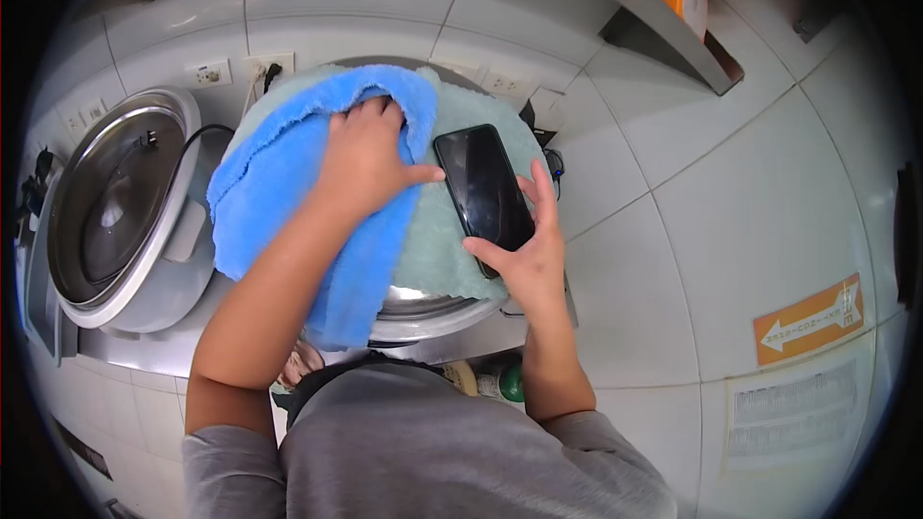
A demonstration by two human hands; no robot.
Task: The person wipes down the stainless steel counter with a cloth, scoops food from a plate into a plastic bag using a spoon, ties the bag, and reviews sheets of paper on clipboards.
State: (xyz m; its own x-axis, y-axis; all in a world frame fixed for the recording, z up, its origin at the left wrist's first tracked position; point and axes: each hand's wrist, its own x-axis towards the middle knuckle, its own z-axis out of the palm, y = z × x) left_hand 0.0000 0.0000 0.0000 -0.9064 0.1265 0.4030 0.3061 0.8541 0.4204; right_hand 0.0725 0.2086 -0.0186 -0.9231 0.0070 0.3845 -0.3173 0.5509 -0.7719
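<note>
A black smartphone (484, 187) with a dark screen lies tilted over a pale green plush cloth (423, 240). My right hand (534, 255) grips the phone by its lower part, thumb across the near left corner and fingers along the right side. Left of it, my left hand (365, 159) rests on a blue plush towel (269, 197), its fingertips tucked beneath a fold and partly hidden. The left thumb stretches out to the phone's left edge. Both cloths drape over a round metal appliance (418, 312), whose shiny rim shows at the near side.
To the left stands an open metal pot appliance (178, 259) with a power cord inside. Wall sockets (209, 73) line the white tiles behind. An orange arrow sign (808, 320) is on the tiles at right. A metal shelf edge (663, 14) juts in above.
</note>
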